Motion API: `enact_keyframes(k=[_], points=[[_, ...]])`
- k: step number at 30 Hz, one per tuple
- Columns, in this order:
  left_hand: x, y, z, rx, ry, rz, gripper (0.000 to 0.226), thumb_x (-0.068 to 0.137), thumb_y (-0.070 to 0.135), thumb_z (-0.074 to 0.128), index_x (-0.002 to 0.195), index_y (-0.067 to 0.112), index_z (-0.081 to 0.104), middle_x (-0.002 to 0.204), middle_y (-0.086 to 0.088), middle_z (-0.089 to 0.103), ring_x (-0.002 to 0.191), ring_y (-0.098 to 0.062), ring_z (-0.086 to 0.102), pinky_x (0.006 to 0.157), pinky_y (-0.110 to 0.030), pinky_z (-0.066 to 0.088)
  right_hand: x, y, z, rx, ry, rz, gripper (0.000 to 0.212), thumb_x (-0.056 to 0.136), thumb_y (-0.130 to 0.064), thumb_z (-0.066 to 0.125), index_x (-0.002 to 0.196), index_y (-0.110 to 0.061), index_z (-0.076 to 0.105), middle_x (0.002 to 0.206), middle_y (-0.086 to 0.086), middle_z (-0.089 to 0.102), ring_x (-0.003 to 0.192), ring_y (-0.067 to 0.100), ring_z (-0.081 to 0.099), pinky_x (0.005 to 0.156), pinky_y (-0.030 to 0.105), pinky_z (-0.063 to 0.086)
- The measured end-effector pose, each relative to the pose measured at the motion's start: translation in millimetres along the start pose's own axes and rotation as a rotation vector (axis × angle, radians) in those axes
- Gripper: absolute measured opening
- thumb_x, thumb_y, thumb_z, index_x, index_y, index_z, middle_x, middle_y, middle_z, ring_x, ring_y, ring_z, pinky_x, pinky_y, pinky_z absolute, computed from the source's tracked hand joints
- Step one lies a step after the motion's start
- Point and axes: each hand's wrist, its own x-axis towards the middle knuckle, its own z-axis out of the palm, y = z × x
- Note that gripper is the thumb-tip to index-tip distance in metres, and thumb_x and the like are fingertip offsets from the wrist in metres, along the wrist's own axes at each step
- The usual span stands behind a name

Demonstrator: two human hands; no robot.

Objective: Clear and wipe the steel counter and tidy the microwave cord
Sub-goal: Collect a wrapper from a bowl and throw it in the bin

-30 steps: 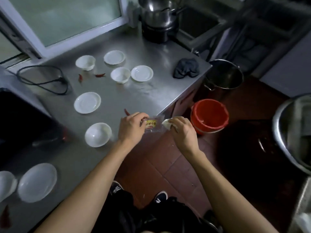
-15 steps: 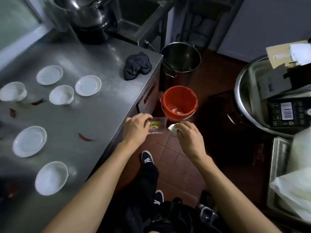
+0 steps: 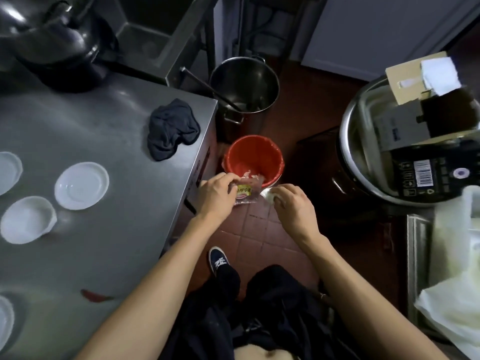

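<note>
- Left hand (image 3: 217,197) pinches a clear wrapper (image 3: 245,192) with a yellow label; right hand (image 3: 292,207) curls round a white wad (image 3: 268,195). Both hang over the floor just beside the bucket's near rim.
- Counter (image 3: 109,245): steel, to the left, corner near the left hand.
- Steel pot (image 3: 244,84): on the floor beyond the bucket.
- Red bucket (image 3: 253,157): off the counter's corner, pale scraps inside.
- White dishes (image 3: 81,185): several, on the counter's left part.
- Dark rag (image 3: 171,129): crumpled by the counter's far edge.
- Red chili (image 3: 94,296): on the counter near the left forearm.
</note>
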Motion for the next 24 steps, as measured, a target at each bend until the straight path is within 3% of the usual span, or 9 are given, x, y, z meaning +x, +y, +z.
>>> enact_keyframes(k=[10, 14, 24], points=[[95.2, 20.4, 39.7, 0.018, -0.077, -0.005, 0.018, 0.086, 0.011, 0.067, 0.099, 0.024, 0.071, 0.090, 0.006, 0.067, 0.079, -0.022, 0.061, 0.081, -0.044, 0.052, 80.2, 57.9, -0.2, 0.046, -0.066, 0.086, 0.025, 0.086, -0.011, 0.061, 0.107, -0.020, 0.072, 0.109, -0.003, 0.068, 0.097, 0.023, 0.061, 0.073, 0.040, 0.055], [134.6, 38.2, 57.4, 0.083, -0.083, -0.015, 0.018, 0.086, 0.012, 0.066, 0.099, 0.024, 0.071, 0.090, 0.006, 0.067, 0.079, -0.022, 0.061, 0.081, -0.043, 0.052, 119.7, 86.9, -1.0, 0.064, -0.125, 0.064, 0.026, 0.088, -0.013, 0.059, 0.110, -0.020, 0.071, 0.110, -0.002, 0.067, 0.098, 0.024, 0.061, 0.074, 0.035, 0.052], [208.1, 69.9, 104.1, 0.159, -0.161, -0.135, 0.019, 0.087, 0.014, 0.067, 0.101, 0.026, 0.070, 0.091, 0.008, 0.066, 0.081, -0.019, 0.062, 0.080, -0.042, 0.053, 211.0, 164.2, -1.2, 0.109, -0.197, 0.053, 0.025, 0.094, -0.019, 0.057, 0.117, -0.020, 0.068, 0.109, -0.002, 0.067, 0.098, 0.023, 0.060, 0.075, 0.035, 0.051]])
